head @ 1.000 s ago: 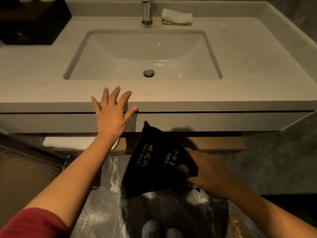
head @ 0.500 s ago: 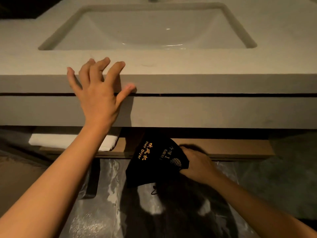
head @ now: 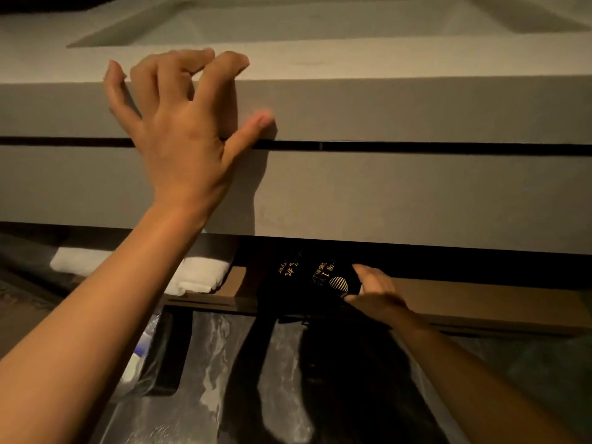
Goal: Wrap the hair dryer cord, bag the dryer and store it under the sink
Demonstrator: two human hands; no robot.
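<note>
A black drawstring bag (head: 307,280) with gold lettering sits at the front of the wooden shelf (head: 480,302) under the sink counter (head: 384,107). My right hand (head: 374,288) grips the bag's right side. The dryer inside is hidden by the fabric. My left hand (head: 182,129) holds nothing; its fingers are hooked over the counter's front edge and its thumb lies on the counter face. The bag's upper part is lost in the shadow below the counter.
A folded white towel (head: 198,272) lies on the shelf left of the bag. The sink basin (head: 288,24) is at the top. Below the shelf are a dark upright leg (head: 173,350) and a glossy marble floor (head: 282,373).
My view has dropped lower and closer to the counter front. My right hand has carried the bag up and back onto the shelf under the sink. The left hand's fingers have curled over the counter edge.
</note>
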